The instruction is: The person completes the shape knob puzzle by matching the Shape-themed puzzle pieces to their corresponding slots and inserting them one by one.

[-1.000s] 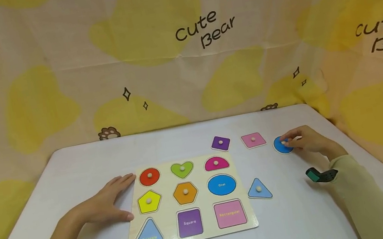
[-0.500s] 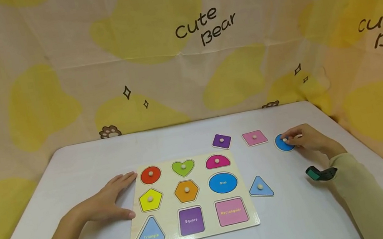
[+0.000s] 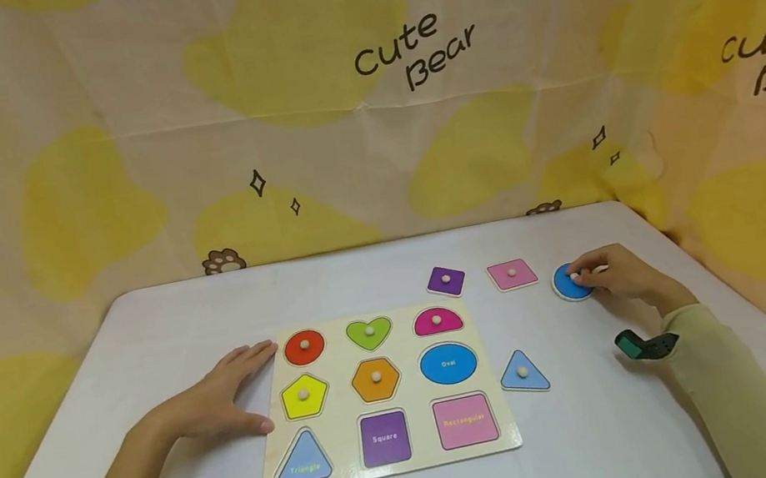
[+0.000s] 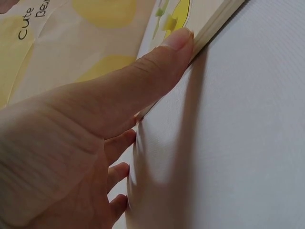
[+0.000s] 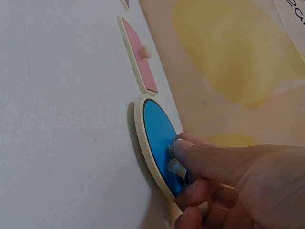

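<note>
My right hand (image 3: 621,279) pinches the small knob of a blue oval puzzle piece (image 3: 569,284) at the far right of the table. In the right wrist view the blue oval (image 5: 157,126) casts a shadow along its edge; whether it is off the table I cannot tell. My left hand (image 3: 209,403) lies along the left edge of the wooden shape puzzle board (image 3: 345,448), fingers spread. Its thumb (image 4: 162,55) touches the board's edge in the left wrist view. The board's oval recess (image 3: 449,372) is bare, as are the triangle, square and rectangle recesses below.
A purple square piece (image 3: 446,281) and a pink rectangle piece (image 3: 512,275) lie behind the board. A light blue triangle piece (image 3: 523,376) lies at its right side. Several knobbed pieces, such as the orange hexagon (image 3: 377,388), sit in the board. A patterned cloth (image 3: 292,60) hangs behind.
The head view has shifted slightly. My right hand stays at the blue oval, its fingers on the knob, and the piece's pale rim shows a little more. My left hand keeps its place.
</note>
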Demonstrator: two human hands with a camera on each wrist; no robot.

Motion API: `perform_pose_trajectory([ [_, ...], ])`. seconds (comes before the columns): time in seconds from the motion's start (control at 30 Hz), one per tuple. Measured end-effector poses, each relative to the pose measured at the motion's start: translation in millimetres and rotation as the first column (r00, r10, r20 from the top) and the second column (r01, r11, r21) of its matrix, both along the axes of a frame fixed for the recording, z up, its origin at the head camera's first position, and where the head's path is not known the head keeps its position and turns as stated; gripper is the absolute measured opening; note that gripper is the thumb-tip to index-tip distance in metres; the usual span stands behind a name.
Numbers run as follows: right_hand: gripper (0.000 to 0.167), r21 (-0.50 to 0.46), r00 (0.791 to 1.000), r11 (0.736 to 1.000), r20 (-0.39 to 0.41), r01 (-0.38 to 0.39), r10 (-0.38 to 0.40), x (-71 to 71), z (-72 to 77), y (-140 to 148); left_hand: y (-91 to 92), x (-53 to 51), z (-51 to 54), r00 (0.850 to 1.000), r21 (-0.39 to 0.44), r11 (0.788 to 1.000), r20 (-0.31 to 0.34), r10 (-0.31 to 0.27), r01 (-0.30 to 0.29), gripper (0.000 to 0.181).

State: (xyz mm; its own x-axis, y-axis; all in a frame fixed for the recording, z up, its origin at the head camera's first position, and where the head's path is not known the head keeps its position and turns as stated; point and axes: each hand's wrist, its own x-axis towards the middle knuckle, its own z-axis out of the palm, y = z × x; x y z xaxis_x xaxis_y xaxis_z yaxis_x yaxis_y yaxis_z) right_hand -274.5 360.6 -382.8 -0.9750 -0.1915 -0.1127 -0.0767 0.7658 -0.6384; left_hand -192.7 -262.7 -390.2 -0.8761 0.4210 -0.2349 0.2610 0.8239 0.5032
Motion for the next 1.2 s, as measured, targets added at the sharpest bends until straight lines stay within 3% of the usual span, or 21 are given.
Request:
perform_pose_trajectory([
  [0.57,0.029,-0.040,0.999,0.998,-0.028,-0.038,0.037,-3.5,6.9,-12.0,0.1,0.0,0.3,1.000,0.021,1.000,-0.004,-0.003,0.003,0.111],
  [0.97,0.027,-0.043,0.997,0.998,-0.050,-0.055,0.053,5.1,8.7,-23.8,1.2,0.9,-0.4,1.000,0.016,1.000,-0.006,-0.009,0.009,0.110],
  [1.2,0.027,-0.017,0.992,0.996,-0.100,-0.084,0.082,7.2,18.1,-34.3,0.8,1.1,1.2,1.000,0.011,1.000,-0.011,-0.005,0.005,0.110],
])
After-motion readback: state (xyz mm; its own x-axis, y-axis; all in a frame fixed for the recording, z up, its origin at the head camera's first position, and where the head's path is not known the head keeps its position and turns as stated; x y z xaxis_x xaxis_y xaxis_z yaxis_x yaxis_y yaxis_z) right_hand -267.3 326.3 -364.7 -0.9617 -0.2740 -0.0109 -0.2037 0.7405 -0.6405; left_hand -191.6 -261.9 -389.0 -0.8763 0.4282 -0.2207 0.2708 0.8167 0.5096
